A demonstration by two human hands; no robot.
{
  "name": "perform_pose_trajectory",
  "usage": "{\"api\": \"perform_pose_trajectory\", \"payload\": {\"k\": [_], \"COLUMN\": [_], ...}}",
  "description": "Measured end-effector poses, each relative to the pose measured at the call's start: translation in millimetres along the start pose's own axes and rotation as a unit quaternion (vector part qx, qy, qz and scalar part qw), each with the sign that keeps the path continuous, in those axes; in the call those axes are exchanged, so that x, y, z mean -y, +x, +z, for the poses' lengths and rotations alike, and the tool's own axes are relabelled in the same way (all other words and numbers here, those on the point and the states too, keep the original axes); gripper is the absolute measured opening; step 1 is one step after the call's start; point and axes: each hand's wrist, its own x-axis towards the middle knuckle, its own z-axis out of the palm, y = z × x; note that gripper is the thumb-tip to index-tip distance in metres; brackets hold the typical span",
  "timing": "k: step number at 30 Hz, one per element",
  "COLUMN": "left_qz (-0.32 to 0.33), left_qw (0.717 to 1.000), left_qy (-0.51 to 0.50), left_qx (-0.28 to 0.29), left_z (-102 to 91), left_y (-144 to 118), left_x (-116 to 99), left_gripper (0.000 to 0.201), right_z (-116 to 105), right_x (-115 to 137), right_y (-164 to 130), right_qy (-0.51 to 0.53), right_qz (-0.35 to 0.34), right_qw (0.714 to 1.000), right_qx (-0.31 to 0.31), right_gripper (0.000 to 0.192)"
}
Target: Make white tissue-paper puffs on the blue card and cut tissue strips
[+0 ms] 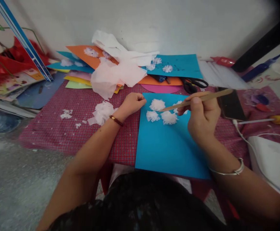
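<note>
My right hand (202, 117) is curled tight around a stick (197, 98), its tip among the tufts (162, 112) on the blue card (168, 147). My left hand (132, 103) rests fisted at the card's far left edge, wrist bent; scraps (102, 112) lie just left.

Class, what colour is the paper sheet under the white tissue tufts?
Blue; the paper sheet shows best in the head view.

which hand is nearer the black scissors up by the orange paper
Right. The right hand, holding a wooden stick, sits just below and slightly right of the scissors. The left hand rests at the blue sheet's left edge, well to the scissors' left.
</note>
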Motion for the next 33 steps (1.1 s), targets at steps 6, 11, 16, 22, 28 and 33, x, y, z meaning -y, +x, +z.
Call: {"api": "perform_pose_trajectory", "payload": {"k": [6,11,16,22,28,33], "left_qz": [-0.005,-0.025,0.076,0.108,0.143,0.116], "left_qw": [0.995,0.996,0.968,0.944,0.98,0.987], "left_qy": [-0.065,0.076,0.227,0.307,0.137,-0.107], "left_qx": [-0.078,-0.027,0.081,0.057,-0.036,-0.044], "left_z": [-82.1,-106.3,-92.3,-81.2,-82.5,-62.5], "left_y": [-27,-61,-81,-79,-70,-43], "left_x": [-18,-3,15,22,-6,-46], "left_gripper": [0.01,0.008,0.024,0.009,0.008,0.012], "right_z": [9,10,9,8,0,-6], "right_x": [-12,-12,-14,-16,-3,-3], "right_y": [1,-2,-2,0,8,9], "right_qy": [0.115,0.083,0.062,0.042,0.012,-0.02], "right_qz": [0.177,0.182,0.16,0.154,0.1,0.067], "right_qw": [0.975,0.971,0.975,0.975,0.983,0.981], "right_qx": [0.065,0.131,0.142,0.153,0.153,0.18], "right_gripper": [0.02,0.023,0.022,0.019,0.026,0.028]}}
